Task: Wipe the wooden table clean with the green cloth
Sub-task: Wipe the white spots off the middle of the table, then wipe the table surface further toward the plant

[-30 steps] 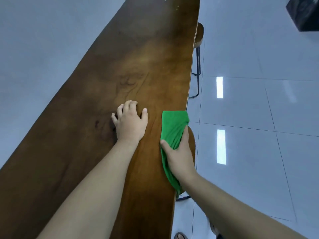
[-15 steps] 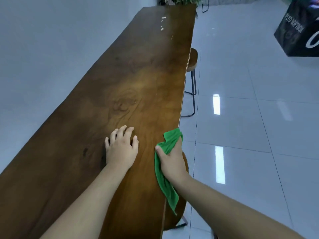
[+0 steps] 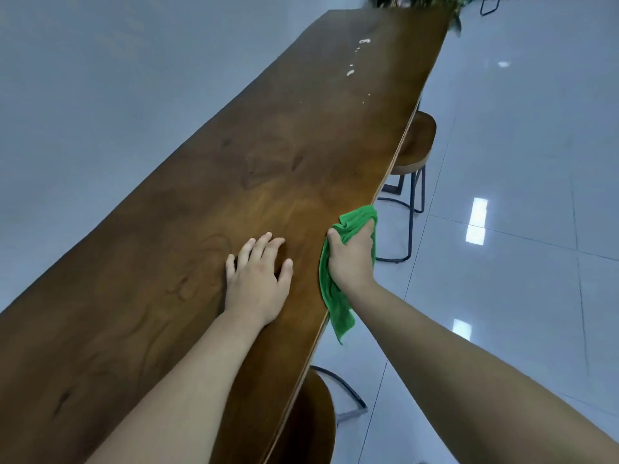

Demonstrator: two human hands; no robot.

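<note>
Your right hand [image 3: 351,259] clenches the crumpled green cloth [image 3: 335,296] at the long brown wooden table's [image 3: 234,162] edge, left hand [image 3: 258,279] flat and empty; sweep next toward the white specks [image 3: 350,72] at twelve o'clock.

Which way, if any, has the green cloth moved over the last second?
Yes. The green cloth has slid forward along the right edge of the wooden table, away from the near stool and toward the far stool.

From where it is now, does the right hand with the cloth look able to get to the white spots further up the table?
Probably yes. The right hand grips the green cloth at the table's right edge, and bare wood lies between it and the white spots. They look well beyond arm's reach, so a step forward seems needed.
</note>
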